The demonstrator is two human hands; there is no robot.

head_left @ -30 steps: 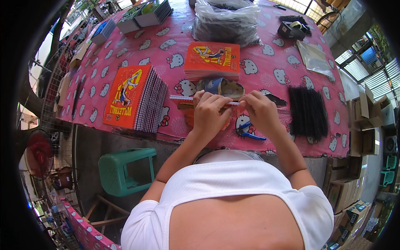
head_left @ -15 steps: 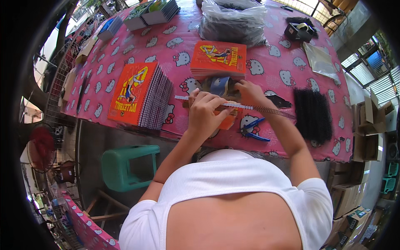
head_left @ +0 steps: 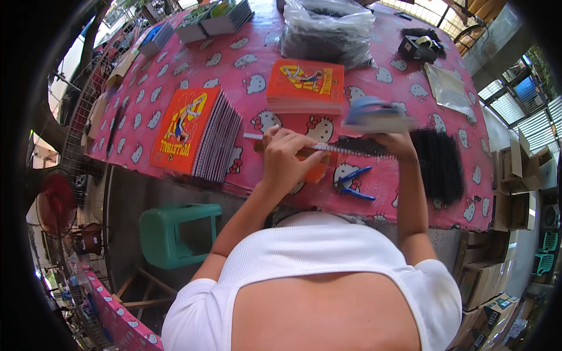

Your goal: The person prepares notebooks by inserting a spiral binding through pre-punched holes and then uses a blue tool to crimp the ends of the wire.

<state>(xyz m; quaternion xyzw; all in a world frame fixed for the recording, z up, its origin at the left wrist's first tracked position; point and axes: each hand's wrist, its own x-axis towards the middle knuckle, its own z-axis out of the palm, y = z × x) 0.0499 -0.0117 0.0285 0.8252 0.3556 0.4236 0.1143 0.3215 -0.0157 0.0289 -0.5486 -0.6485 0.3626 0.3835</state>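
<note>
Left hand (head_left: 285,159) pinching spiral wire (head_left: 351,150); right hand (head_left: 393,140) gripping its 3 o'clock end (blurred notebook (head_left: 374,115) above).

Pink patterned table (head_left: 175,70) in daylight — green stool (head_left: 175,231) below its near edge, red fan (head_left: 57,202) left of stool, cardboard boxes (head_left: 518,169) right of table.

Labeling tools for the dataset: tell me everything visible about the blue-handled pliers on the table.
The blue-handled pliers are a small hand tool with two blue handles, plastic-coated by the look, spread apart in a V; the jaw end is too small to make out. They lie flat on the pink patterned tablecloth near the table's front edge, untouched. The left hand is just to their left, the right hand above them, and a black bundle of binding coils lies to their right.
</note>
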